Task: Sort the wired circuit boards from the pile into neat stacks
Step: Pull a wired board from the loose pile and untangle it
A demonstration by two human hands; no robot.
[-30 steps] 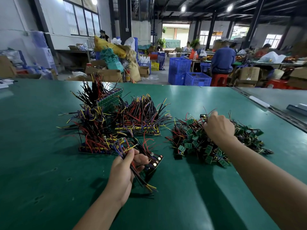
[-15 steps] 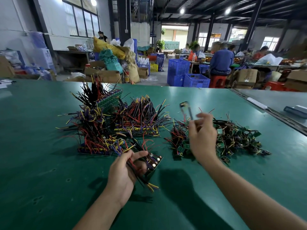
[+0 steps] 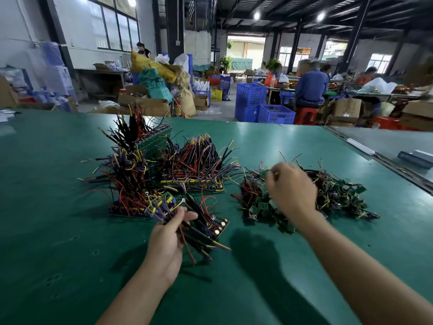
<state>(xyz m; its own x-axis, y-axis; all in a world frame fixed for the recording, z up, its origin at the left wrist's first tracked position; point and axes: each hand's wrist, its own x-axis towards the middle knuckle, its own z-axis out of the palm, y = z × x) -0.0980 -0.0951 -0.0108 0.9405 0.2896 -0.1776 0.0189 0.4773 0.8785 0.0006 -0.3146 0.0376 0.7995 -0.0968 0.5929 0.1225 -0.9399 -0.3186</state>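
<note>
right hand [image 3: 291, 191]: motion-blurred, grip unclear | pile [image 3: 339, 193]: middle hidden behind it | right forearm [image 3: 363, 277]: cut by frame edge

left hand [image 3: 166, 240] grips wired boards [image 3: 216, 229]; right hand [image 3: 293, 191] blurred over pile [image 3: 339, 195].

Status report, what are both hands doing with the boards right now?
Left hand gripping a bundle of wired boards. Right hand blurred over the loose pile, grip unclear. Sorted stacks sit left of it, nothing in the way.

Workshop hall: green table [image 3: 58, 231], blue crates [image 3: 276, 114], cardboard boxes [image 3: 346, 110], tall windows [image 3: 112, 29], ceiling lamps [image 3: 257, 15] lit.
</note>
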